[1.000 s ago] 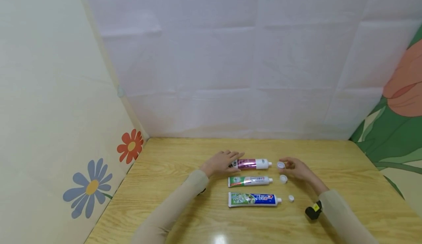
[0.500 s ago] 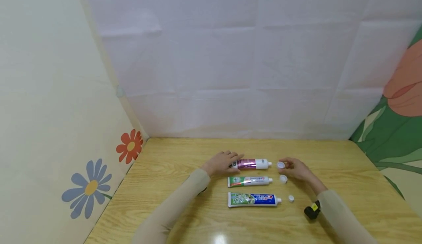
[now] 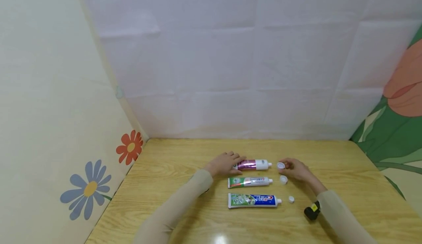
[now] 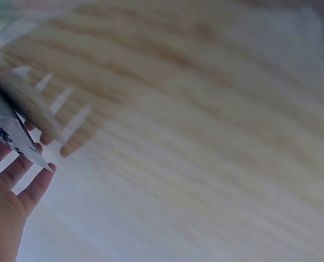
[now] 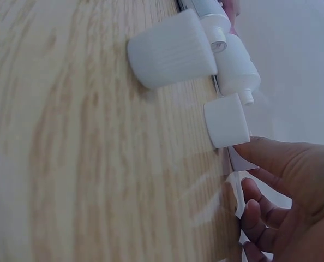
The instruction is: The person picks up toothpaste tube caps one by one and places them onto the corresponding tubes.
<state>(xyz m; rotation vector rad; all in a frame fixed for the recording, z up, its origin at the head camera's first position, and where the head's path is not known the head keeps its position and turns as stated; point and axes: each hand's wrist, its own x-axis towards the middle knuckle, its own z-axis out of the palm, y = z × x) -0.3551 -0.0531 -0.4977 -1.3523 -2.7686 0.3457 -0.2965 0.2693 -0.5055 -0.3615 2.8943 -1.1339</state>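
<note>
The wood-grained worktop [image 3: 184, 218] carries three glossy tubes, uncapped towards three o'clock: a blue-and-green tube [image 3: 253, 200] at six, a pink-and-white tube [image 3: 252, 164] at twelve, a slim green tube [image 3: 248, 181] between. The left hand [image 3: 225, 163] rests, fingers extended, on the pink-and-white tube's tail; the right hand [image 3: 296, 170] pinches the far cap [image 5: 227, 121], at that tube's three o'clock. The step seems to be steadying tube and handling cap, calling next for a light pinch on tapered plastic; the middle cap [image 3: 283, 180] looks finely ribbed, the near cap [image 3: 291, 199] smallest
</note>
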